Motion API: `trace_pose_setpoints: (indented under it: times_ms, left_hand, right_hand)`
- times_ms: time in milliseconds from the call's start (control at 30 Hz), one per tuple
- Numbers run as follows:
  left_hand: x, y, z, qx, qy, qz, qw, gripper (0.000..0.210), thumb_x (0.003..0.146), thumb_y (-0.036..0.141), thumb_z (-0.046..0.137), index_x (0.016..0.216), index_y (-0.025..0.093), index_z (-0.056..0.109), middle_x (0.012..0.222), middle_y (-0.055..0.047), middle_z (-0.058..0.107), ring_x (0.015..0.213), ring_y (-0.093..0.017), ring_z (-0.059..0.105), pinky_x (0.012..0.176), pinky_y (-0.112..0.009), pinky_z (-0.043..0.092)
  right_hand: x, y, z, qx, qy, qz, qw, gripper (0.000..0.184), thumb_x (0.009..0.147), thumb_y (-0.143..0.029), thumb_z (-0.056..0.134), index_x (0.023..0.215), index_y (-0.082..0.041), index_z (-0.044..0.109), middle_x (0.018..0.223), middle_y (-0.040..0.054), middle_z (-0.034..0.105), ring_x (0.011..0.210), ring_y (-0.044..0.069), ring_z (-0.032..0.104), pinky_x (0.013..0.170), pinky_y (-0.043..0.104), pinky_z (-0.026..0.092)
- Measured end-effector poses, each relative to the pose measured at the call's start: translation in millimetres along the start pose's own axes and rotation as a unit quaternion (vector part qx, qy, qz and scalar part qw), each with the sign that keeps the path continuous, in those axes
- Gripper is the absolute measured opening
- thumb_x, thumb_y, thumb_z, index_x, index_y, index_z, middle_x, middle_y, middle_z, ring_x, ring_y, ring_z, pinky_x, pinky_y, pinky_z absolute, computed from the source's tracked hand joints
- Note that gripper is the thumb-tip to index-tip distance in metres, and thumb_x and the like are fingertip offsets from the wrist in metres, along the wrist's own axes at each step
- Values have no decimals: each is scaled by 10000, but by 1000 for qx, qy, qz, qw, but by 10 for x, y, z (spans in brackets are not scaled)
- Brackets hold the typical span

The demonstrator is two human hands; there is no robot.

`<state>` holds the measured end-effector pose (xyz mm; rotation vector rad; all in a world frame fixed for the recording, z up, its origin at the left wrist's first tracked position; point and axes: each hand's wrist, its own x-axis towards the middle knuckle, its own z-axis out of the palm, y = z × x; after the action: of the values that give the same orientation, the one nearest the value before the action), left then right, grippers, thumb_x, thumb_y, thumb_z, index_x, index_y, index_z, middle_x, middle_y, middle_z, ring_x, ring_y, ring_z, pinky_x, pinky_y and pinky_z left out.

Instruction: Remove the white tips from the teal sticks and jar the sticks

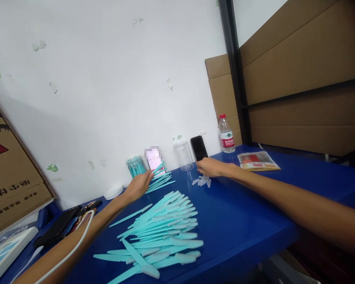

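Observation:
At the back of the table, my left hand [139,185] is closed, its fingertips pinching a slim turquoise eyebrow razor [158,169]. Below it lies a small fan of similar razors [160,182]. A large heap of turquoise razors with whitish blade covers [168,225] spreads across the table in front of me. My right hand [210,166] is closed, fingers drawn together and pointing down; whatever they hold is hidden. Several small translucent covers [202,181] lie just below it. To its left, a clear plastic jar [183,156] stands upright.
Against the wall are a jar packed with turquoise razors [136,166], a lit phone [154,158] and a dark phone [198,146]. A white lid [113,192] lies left. Right are a water bottle [226,136] and a packet [258,161]. A white cable [77,244] crosses my left forearm.

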<state>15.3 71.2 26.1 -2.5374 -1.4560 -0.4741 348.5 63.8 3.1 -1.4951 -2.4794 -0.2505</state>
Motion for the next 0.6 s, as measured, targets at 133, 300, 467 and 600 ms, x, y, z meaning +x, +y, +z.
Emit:
trace_pose_setpoints:
  times_ms: [133, 300, 467, 600]
  left_hand:
    - [180, -78, 268, 113, -49, 5, 992, 418, 983, 399, 199, 1047, 156, 533, 724, -77, 608, 693, -237, 602, 628, -273, 349]
    - [209, -113, 346, 168, -73, 44, 982, 431, 978, 419, 254, 1016, 139, 579, 822, -132, 648, 808, -285, 618, 731, -363, 416]
    - [127, -102, 255, 224, -62, 92, 968, 479, 984, 409, 230, 1058, 130, 613, 1036, -180, 619, 1000, -319, 563, 815, -419, 420]
    - [-99, -55, 64, 218, -42, 117, 968, 494, 988, 398, 225, 1342, 156, 470, 1126, -157, 599, 1036, -293, 551, 863, -404, 411]
  right_hand:
    - [-4, -18, -6, 8, -4, 6, 1000, 252, 907, -229, 428, 859, -120, 650, 826, 134, 668, 634, 177, 601, 504, 247, 296]
    - [-17, -9, -38, 55, -58, 12, 997, 173, 817, -149, 487, 819, -127, 658, 840, 114, 670, 643, 164, 595, 500, 232, 311]
    - [-9, 8, -57, 48, -39, 13, 998, 165, 811, -190, 508, 814, -133, 663, 833, 117, 664, 636, 172, 587, 512, 246, 317]
    - [-3, 58, -91, 19, -8, 19, 1000, 185, 820, -253, 521, 814, -145, 672, 823, 118, 669, 657, 200, 600, 523, 261, 317]
